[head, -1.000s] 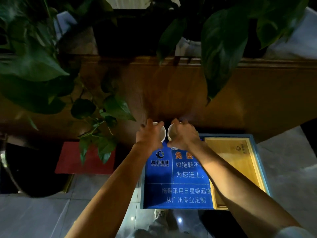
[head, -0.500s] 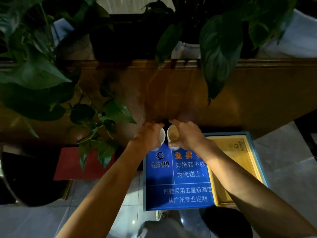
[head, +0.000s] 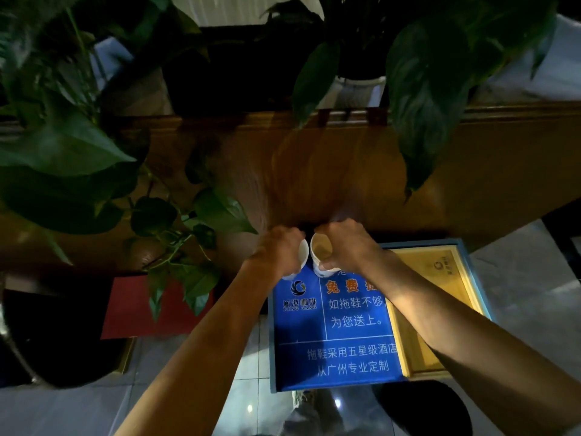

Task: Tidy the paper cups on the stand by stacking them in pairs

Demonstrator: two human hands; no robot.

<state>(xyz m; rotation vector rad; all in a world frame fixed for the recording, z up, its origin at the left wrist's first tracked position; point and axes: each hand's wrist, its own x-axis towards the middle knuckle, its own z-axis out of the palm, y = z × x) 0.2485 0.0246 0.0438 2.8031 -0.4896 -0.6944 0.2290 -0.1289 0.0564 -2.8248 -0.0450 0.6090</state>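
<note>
L hand [head: 276, 253] grips cup [head: 302, 254]; R hand [head: 345, 245] too

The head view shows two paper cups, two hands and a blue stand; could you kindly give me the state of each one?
Left paper cup: gripped, mouth facing the other cup, not nested.
Right paper cup: gripped, mouth open, looks empty.
Left hand: closed around the left paper cup.
Right hand: closed around the right paper cup.
Blue stand: beneath the hands; wooden tray section looks empty.
</note>
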